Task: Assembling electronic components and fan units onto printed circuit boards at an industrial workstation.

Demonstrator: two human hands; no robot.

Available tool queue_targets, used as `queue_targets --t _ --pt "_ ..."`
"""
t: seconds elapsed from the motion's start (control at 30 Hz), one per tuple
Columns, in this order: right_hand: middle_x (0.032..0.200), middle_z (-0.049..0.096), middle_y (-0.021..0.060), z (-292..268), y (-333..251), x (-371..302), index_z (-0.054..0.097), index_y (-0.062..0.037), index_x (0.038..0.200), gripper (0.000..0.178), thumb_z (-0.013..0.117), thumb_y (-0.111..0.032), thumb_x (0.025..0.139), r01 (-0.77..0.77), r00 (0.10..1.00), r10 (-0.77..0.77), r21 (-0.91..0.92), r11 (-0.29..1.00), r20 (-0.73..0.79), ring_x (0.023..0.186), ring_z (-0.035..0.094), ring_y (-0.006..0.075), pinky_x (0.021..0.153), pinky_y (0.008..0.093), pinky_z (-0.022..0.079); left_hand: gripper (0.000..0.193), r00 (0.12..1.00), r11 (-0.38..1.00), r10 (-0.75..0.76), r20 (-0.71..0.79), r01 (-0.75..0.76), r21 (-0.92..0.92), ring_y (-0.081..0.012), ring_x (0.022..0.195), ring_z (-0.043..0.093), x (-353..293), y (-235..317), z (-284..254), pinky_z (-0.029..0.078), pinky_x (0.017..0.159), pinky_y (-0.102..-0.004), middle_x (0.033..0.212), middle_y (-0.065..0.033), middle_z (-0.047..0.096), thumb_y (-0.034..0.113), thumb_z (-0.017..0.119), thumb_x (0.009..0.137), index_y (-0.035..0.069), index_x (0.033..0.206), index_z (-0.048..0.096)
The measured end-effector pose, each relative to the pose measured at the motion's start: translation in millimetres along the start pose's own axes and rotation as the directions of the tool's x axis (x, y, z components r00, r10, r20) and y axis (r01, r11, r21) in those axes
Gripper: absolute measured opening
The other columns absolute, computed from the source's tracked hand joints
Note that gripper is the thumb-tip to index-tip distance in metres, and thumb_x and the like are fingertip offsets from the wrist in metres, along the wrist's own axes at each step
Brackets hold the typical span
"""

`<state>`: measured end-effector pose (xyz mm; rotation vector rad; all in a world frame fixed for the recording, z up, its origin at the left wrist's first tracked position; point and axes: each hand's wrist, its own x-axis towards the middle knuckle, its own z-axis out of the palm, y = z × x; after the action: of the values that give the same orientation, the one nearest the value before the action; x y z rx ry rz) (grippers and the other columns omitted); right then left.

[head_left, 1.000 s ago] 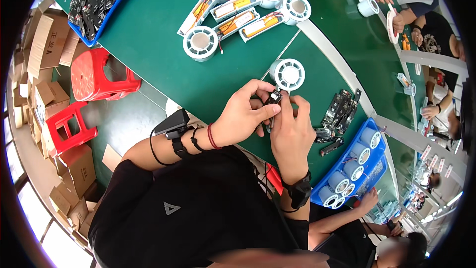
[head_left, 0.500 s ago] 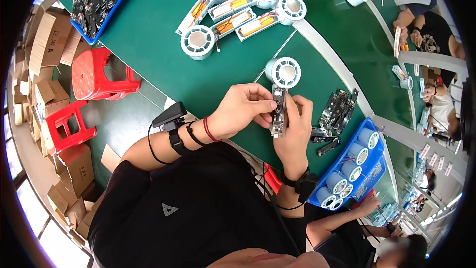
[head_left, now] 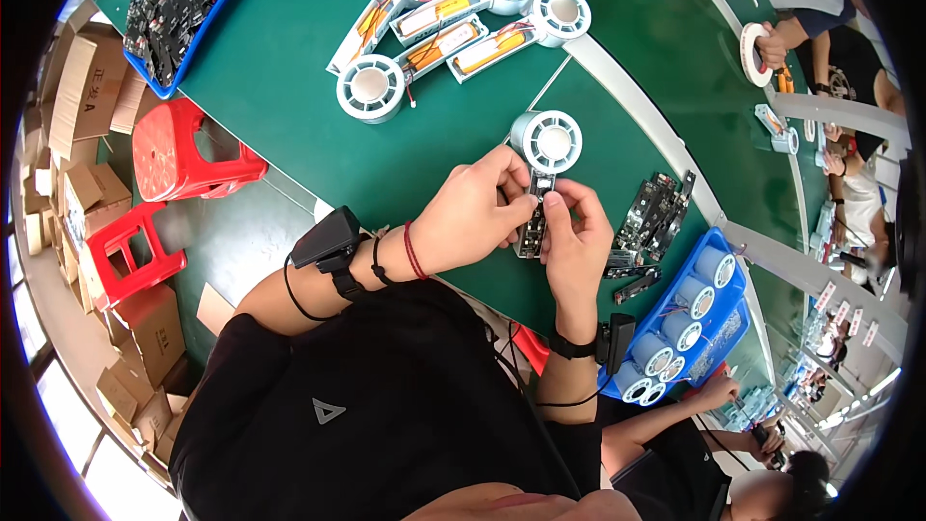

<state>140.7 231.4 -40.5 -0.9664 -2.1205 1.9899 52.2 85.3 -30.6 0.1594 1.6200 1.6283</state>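
A pale blue round fan head [head_left: 553, 142] lies on the green table in front of me, its slotted ring facing up. Directly below it, in line with it, is a narrow dark circuit board [head_left: 531, 234]. My left hand [head_left: 479, 205] pinches the board's left side with thumb and fingers. On the other side, my right hand [head_left: 577, 239] presses its thumb on the board near the fan head, fingers curled around the edge. Fingers partly hide the join, so I cannot tell whether the board sits fully in a handle.
Several fan bodies with orange batteries [head_left: 450, 8] lie farther up the table. Loose circuit boards [head_left: 656, 217] are piled at right, beside a blue tray [head_left: 632, 355] of fan heads. Another blue bin [head_left: 198, 53] holds boards at upper left. Red stools [head_left: 174, 150] stand left; co-workers sit right.
The board has turned and lowered into line below the fan head. My right thumb has come onto its top, and my left fingers have moved up closer to the fan head.
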Motion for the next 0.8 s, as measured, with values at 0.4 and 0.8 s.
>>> queue_targets --t 0.4,0.8 --pt "0.079 0.068 0.0163 6 -51 8 0.071 0.0038 0.103 0.032 0.076 -0.024 0.087 0.235 0.968 -0.207 -0.793 0.562 0.140 0.061 0.065 0.0271 0.062 0.0394 0.052 0.017 0.959 0.647 0.239 0.155 -0.277 0.710 -0.0258 0.075 0.069 24 22 -19 0.054 0.065 -0.0374 0.092 -0.0117 0.068 0.014 0.072 0.093 0.003 0.099 0.061" --pt "0.104 0.072 0.0223 -105 -90 196 0.068 -0.0013 0.112 0.048 0.069 -0.045 0.093 -0.060 0.887 -0.426 -0.959 0.279 -0.179 0.094 0.070 0.0427 0.084 0.0494 0.055 0.024 0.674 -0.017 0.728 0.125 -0.165 0.986 -0.0287 0.102 0.056 49 29 -48 0.047 0.090 -0.0417 0.108 -0.0144 0.057 0.011 0.065 0.084 0.004 0.107 0.066"
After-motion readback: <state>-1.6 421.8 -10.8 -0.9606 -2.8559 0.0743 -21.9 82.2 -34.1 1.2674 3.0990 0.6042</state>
